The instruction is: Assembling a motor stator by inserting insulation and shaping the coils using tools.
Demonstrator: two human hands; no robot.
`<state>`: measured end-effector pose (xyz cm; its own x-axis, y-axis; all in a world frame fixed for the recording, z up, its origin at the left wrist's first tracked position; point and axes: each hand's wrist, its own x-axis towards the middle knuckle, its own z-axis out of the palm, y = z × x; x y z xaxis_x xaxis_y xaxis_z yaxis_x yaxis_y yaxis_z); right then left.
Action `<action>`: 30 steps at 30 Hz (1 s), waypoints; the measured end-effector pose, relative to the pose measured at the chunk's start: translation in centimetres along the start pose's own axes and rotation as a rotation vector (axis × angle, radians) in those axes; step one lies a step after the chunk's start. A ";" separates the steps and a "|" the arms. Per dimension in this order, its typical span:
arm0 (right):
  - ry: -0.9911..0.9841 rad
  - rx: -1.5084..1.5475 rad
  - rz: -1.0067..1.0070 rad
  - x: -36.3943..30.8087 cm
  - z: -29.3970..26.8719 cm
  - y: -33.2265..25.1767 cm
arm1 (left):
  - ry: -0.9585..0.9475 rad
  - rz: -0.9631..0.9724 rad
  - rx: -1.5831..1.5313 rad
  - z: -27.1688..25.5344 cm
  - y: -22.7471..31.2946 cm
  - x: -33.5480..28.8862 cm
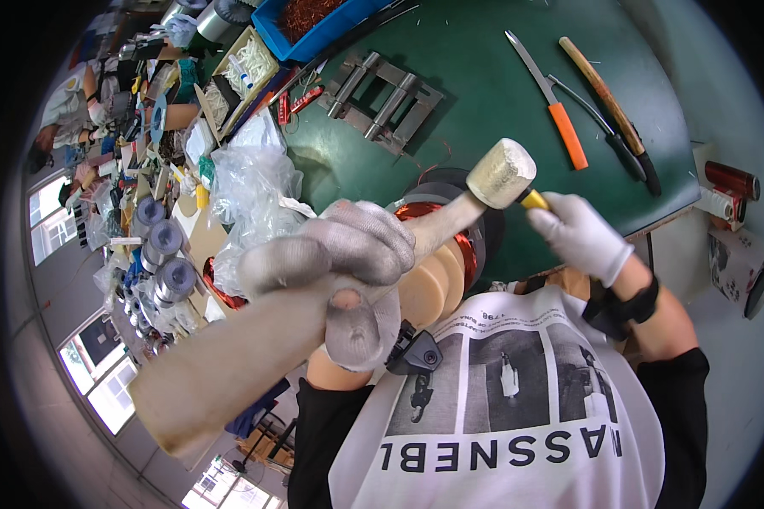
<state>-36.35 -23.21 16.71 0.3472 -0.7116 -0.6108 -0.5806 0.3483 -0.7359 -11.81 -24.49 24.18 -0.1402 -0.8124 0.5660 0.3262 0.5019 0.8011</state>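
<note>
Two gloved hands are at work over one green bench [492, 93]. The left grip [361, 244] is closed round one long wooden bar [238, 360], its broad end toward the lower left and its narrow end toward the coil. The right grip [577, 236] is wrapped round the yellow handle of one mallet [501, 174]. The mallet's single pale head overlaps the bar's narrow end in the view; whether the two touch, I cannot tell.

Below them, at the near edge of the bench, sits one coil of copper wire [465, 253] with at least two pale round discs [424, 293] beside it; the left hand and the bar hide part of these.

Farther back lies one metal frame [380, 102] with two thick rods across it. Near the right edge are three long tools: one orange-handled blade [567, 136], one black-handled metal tool [626, 159] and one wooden stick [598, 81]. One blue bin [267, 30] holds copper scraps, too many to count.
</note>
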 end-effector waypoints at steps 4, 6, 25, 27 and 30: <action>0.233 -0.131 -0.190 1.5 -3.7 1.4 | 0.052 0.023 0.068 0.2 -0.1 0.1; 0.240 0.331 -0.009 2.4 -5.1 -1.1 | 0.107 0.070 0.202 -0.1 0.0 0.1; -0.223 -0.480 -0.282 10.0 -5.5 -6.9 | 0.567 0.299 0.646 -0.9 0.7 -1.4; -0.071 -0.286 -0.052 11.5 -6.3 -8.7 | 0.646 0.254 0.639 -1.0 0.9 -2.0; -0.027 0.335 -0.120 13.9 -5.2 -9.3 | 0.720 0.256 0.704 -0.6 0.7 -2.0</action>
<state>-29.97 -39.50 16.54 0.4200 -0.7447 -0.5187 -0.2625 0.4475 -0.8549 -10.76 -22.65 23.51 0.5231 -0.5257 0.6708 -0.3849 0.5565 0.7363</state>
